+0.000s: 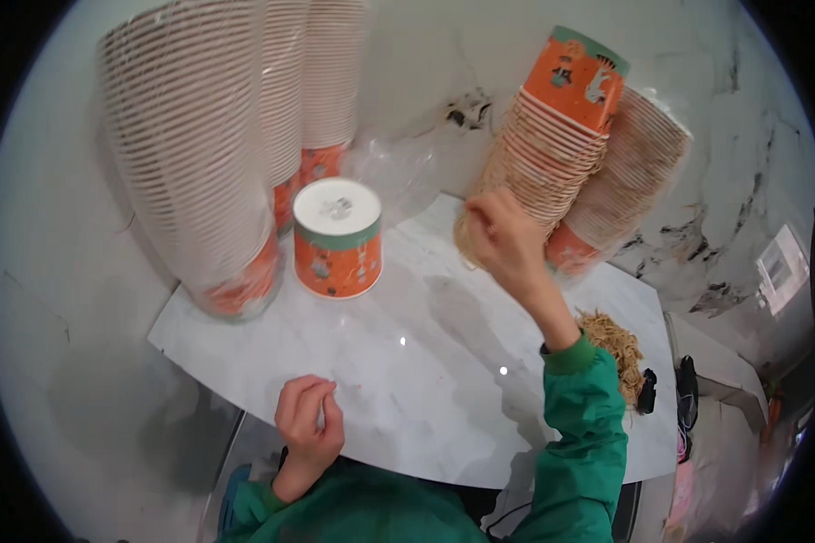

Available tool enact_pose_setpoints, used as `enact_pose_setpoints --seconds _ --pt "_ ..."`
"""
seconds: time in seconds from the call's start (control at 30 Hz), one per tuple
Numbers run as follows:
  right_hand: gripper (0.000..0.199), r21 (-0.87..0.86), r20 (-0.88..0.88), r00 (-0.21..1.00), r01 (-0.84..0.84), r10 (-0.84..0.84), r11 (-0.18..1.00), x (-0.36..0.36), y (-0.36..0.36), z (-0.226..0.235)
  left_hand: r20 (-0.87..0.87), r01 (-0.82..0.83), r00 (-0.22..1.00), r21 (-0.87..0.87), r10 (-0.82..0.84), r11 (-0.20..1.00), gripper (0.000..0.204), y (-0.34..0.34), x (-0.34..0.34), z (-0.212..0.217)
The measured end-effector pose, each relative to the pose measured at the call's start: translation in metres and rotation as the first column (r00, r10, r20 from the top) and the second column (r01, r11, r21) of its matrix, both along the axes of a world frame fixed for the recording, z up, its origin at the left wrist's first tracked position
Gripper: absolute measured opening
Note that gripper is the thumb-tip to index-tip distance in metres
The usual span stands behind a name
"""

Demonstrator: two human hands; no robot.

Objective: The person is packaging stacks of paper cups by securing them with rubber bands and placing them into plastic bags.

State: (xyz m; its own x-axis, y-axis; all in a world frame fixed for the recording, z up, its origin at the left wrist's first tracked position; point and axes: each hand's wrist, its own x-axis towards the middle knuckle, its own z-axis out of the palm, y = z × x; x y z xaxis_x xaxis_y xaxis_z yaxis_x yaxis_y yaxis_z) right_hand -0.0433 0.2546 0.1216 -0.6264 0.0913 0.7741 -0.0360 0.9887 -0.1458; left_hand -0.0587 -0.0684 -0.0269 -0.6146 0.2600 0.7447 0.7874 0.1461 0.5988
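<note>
The right hand is by the low end of a stack of cups near the back edge of the tabletop. Its fingers are curled and the tips look pinched, but I cannot tell what is between them, or whether they touch the stack. The hand hides some of the stack's bottom. Thin tan strings hang over the cups, and I can't see where each one starts or ends.

The stack is long and stands up. Its long way goes up from the tabletop, with the top leaning to the right and away from the person. The top cup has its green end up and the rims are below. Another stack in clear wrap is just behind it on the right, partly hidden.

The left hand is over the front edge, fingers bent in; I cannot tell if it holds anything. Toward the back left, one orange tub stands white end up. The tall wrapped stacks beside it are cut off on top. The green sleeve covers part of a straw pile near the right edge.
</note>
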Motion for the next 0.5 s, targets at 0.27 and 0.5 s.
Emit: enact_pose_setpoints --seconds 0.27,0.5 --pt "0.028 0.146 0.079 0.963 -0.266 0.256 0.953 -0.074 -0.086 -0.046 -0.006 0.004 1.000 0.015 -0.004 1.000 0.018 -0.002 -0.001 -0.003" --pt "0.019 -0.250 -0.030 0.964 -0.264 0.265 0.932 -0.051 -0.055 -0.055 0.055 0.007 0.998 0.041 -0.009 0.999 0.019 -0.005 -0.004 0.000"
